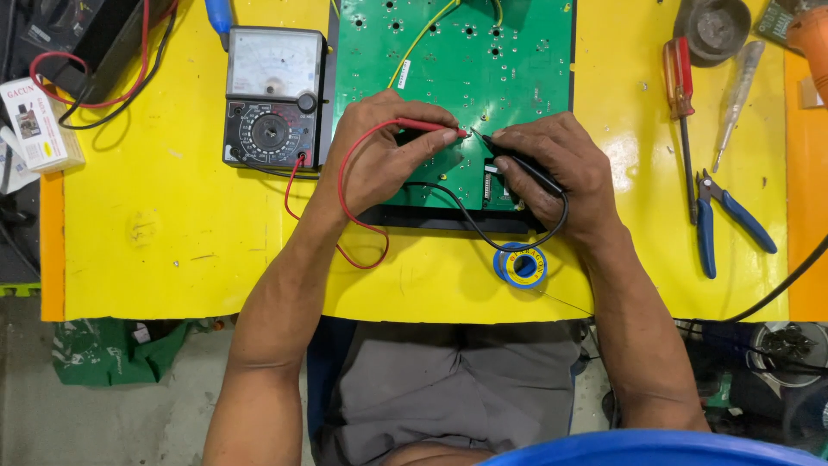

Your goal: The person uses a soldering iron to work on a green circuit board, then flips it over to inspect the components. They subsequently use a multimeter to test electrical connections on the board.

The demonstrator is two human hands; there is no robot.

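Far left edge of the frame: a small white box [39, 121] sits half off the yellow tabletop [155, 216], with red and black cables looped above it.

Upper left of centre: an analog multimeter [274, 97], pale dial on top, black selector below, just beside the left edge of the green circuit board [466, 69]. Red and black leads run from its lower edge.

Centre: left hand [379, 155] lies on the board, fingers closed around the red probe [427, 127], tip pressed to the board. The red lead [345, 207] curls around the wrist and down over the table.

Right of centre: right hand [552, 168] is closed on the black probe [517, 164], its tip meeting the board just beside the red tip. Both tips touch the board near its middle. The black lead [483, 233] loops below the board's dark lower edge.

Lower centre: a blue solder spool [523, 264] near the table's front edge, close below the right wrist.

Right side: a red-handled screwdriver [680, 95], a clear-handled tester screwdriver [737, 91], and blue-handled cutters [720, 220], well apart from the hands. A bare yellow strip lies between board and tools; bare table also lies at lower left.
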